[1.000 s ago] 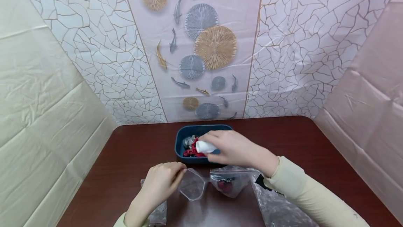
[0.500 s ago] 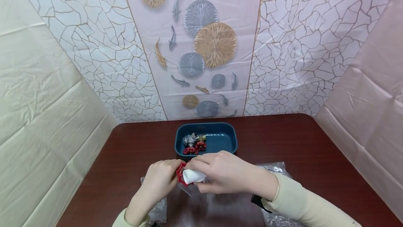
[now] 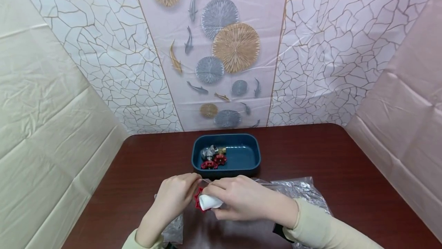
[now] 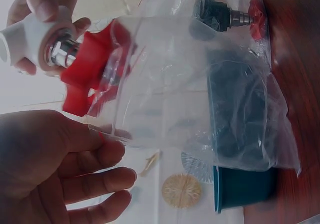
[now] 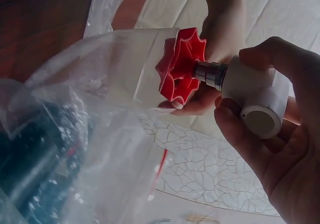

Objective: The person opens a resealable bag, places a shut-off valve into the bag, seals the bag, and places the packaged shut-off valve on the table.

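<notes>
One white valve (image 5: 252, 88) w/ red wheel (image 5: 186, 68) is btm ctr of head view, gripped in R hand (image 3: 241, 197), fingers + thumb round the body. L hand (image 3: 174, 195), just left, pinches edge of a clear bag (image 4: 165, 78); wheel's at bag mouth, prob. partly in, hard to tell thru plastic. 2nd bag (image 4: 175, 3), upper right of L wrist view, has green valve (image 4: 215, 16). Blue tub (image 3: 243, 159), above hands in head view, holds red-wheeled valves (image 3: 210, 157) at its left end. Crinkled plastic (image 3: 300, 188) lies lower right, on table (image 3: 148, 168).
</notes>
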`<move>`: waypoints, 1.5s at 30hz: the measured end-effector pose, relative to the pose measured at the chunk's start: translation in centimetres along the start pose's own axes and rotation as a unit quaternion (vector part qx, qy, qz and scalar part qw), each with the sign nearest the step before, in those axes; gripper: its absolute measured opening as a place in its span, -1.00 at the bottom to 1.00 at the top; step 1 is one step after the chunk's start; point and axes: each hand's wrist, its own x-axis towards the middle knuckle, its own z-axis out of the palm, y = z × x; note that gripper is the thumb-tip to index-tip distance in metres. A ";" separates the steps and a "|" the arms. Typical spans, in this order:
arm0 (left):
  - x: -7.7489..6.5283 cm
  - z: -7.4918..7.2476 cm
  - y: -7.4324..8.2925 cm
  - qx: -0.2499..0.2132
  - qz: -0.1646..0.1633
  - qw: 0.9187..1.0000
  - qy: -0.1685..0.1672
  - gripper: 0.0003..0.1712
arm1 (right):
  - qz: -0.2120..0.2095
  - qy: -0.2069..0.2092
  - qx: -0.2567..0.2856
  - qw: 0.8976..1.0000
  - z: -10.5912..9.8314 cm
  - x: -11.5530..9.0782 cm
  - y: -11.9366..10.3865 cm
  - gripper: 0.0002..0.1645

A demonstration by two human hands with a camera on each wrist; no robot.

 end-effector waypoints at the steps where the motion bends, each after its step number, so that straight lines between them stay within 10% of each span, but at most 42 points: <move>1: 0.0 0.0 0.0 -0.002 0.001 1.000 0.002 -0.95 | 0.001 -0.003 0.000 1.000 0.1 0.0 0.0 -0.56; 45: -0.1 0.6 0.0 -0.164 -0.011 0.983 -0.078 -0.89 | 0.155 -0.050 -0.096 0.982 6.0 -0.4 -1.1 -0.46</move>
